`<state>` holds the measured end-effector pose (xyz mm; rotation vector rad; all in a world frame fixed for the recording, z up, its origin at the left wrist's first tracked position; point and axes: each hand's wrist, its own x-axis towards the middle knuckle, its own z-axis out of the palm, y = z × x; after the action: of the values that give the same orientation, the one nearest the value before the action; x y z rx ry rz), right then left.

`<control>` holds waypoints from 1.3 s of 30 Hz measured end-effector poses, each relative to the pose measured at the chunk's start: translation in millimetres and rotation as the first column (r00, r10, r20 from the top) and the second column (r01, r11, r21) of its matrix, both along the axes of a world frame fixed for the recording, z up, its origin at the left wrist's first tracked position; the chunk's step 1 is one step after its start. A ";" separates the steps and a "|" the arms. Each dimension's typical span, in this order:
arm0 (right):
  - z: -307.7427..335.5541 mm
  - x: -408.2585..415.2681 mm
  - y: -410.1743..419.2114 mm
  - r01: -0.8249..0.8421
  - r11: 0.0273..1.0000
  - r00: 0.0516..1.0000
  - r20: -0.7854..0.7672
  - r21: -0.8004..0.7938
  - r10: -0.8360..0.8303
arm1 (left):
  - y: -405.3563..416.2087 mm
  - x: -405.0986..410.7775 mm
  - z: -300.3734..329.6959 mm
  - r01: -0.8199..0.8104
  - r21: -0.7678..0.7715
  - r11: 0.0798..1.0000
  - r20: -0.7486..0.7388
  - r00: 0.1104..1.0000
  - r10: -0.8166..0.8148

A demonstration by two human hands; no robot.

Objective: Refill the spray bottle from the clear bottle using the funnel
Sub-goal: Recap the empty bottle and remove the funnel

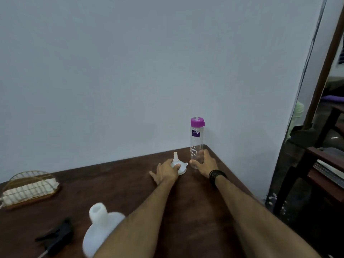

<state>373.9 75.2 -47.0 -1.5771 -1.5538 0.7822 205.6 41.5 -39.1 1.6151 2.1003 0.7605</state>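
- Head view: the left hand (166, 172) pinches the small white plastic funnel (179, 165), which sits wide mouth down on the dark wooden table (121, 183), probably to lift it.
- The right hand (204, 162), fingers spread, reaches around the base of the tall clear bottle with a purple cap (197, 142); contact is unclear.
- The white translucent spray bottle (100, 229) stands uncapped near the person, its black trigger head (55, 234) lying beside it.
- A wire-mesh basket (28, 189) sits well apart to the left; nothing blocks the path.

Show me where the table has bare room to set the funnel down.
Bare wood lies between the wire basket and the left hand, and between the two forearms. The far right corner is crowded: funnel, clear bottle and right hand. The near left holds the spray bottle and black sprayer head.
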 end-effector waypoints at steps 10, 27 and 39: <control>-15.9 0.8 55.8 0.037 0.996 0.991 0.128 0.077 -0.047 | 61.9 5.7 -25.7 -0.051 0.078 0.996 -0.091 0.994 0.058; -29.3 -10.1 -38.6 -0.014 0.990 0.814 0.577 0.143 -0.072 | 48.8 4.0 -17.5 -0.126 0.169 0.978 0.104 0.989 0.109; -22.8 -15.1 -44.5 -0.075 0.994 0.711 0.694 -0.083 0.112 | -47.9 10.4 -23.2 0.079 -0.073 0.994 -0.294 0.951 -0.097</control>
<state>358.8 30.7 -69.8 -1.9763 -2.1725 0.2524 216.1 -6.4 -62.3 1.8738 2.2084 0.4408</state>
